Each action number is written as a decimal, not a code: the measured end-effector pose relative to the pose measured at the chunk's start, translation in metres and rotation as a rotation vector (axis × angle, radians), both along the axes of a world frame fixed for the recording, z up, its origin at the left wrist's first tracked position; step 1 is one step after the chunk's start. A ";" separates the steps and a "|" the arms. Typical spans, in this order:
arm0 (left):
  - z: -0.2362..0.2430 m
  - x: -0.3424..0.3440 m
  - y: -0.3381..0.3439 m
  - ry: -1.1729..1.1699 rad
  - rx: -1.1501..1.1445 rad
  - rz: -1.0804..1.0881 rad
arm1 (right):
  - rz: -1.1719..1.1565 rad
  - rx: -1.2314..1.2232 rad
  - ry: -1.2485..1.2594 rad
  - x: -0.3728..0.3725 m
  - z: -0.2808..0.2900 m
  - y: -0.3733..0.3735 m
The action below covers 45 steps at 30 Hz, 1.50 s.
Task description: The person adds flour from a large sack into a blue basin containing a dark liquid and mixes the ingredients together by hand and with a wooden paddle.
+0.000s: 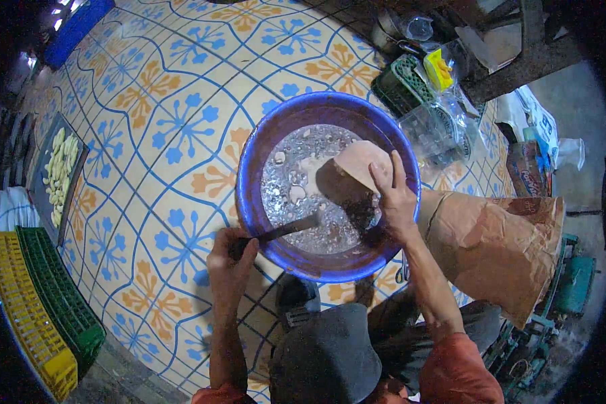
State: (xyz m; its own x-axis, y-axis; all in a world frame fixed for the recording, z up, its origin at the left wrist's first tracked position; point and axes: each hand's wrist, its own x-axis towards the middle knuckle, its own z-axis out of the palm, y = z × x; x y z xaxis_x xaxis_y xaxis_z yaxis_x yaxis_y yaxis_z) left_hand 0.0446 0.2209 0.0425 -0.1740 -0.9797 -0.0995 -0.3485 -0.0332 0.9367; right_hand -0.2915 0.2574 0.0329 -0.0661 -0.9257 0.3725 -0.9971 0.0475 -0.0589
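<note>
A blue basin (244,158) stands on the tiled floor in front of me, holding a wet, greyish, foamy mix (283,185) with pale bits in it. My left hand (231,250) is closed round the handle of a dark, flat-bladed tool like a knife (293,227). Its blade reaches over the basin's near left rim, above the mix. At the basin's right side my right hand (397,197) grips a pale pinkish, rounded lump (365,161), fingers against its right edge. The lump's lower left side is dark, and whether it is hollow I cannot tell.
To the right lie a brown paper sack (485,246), clear plastic packaging (438,135) and a green crate (404,84). A green metal machine (576,286) stands beyond the sack. At left are a tray (74,176) of pale pieces and yellow (30,316) and green (60,296) crates.
</note>
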 end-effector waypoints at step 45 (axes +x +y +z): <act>0.048 -0.084 0.003 -0.024 0.021 -0.180 | -1.351 -0.644 -1.672 0.040 -0.092 0.249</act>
State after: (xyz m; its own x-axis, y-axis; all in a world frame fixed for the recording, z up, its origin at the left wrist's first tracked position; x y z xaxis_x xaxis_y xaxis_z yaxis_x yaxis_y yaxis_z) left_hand -0.0391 0.2238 0.0906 -0.3440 -0.9305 -0.1257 -0.3729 0.0125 0.9278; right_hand -0.2520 0.5061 -0.0586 -0.8371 0.1058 -0.5367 0.5452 0.0806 -0.8344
